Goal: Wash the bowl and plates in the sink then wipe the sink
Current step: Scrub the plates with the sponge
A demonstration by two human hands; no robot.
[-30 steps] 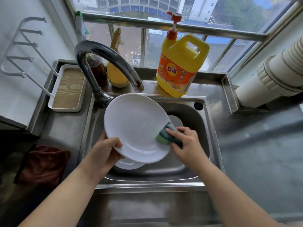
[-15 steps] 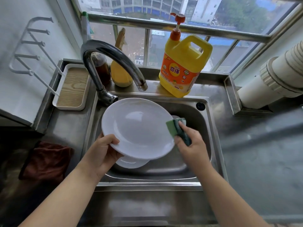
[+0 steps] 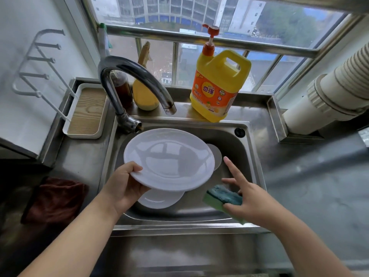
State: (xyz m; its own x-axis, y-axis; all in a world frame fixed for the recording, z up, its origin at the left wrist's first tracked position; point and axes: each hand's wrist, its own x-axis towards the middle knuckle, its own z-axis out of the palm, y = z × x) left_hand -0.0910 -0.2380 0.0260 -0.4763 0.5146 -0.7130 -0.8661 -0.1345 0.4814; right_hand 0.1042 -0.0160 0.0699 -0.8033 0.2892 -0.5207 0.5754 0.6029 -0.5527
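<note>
My left hand grips the near left rim of a white plate, held tilted over the steel sink. Under it lies a second white plate, and the edge of another white dish shows behind its right side. My right hand is off the plate at the sink's right front, with its fingers spread and straight. A green and blue sponge sits just under that hand, touched by the thumb.
The curved faucet arches over the sink's back left. A yellow detergent jug and two bottles stand on the back ledge. A white tray sits at the left, a dark red cloth on the left counter, a white pipe at the right.
My right hand left the plate's right edge with the sponge, dropped toward the sink's right front and spread its fingers. The left hand levelled the plate somewhat.
</note>
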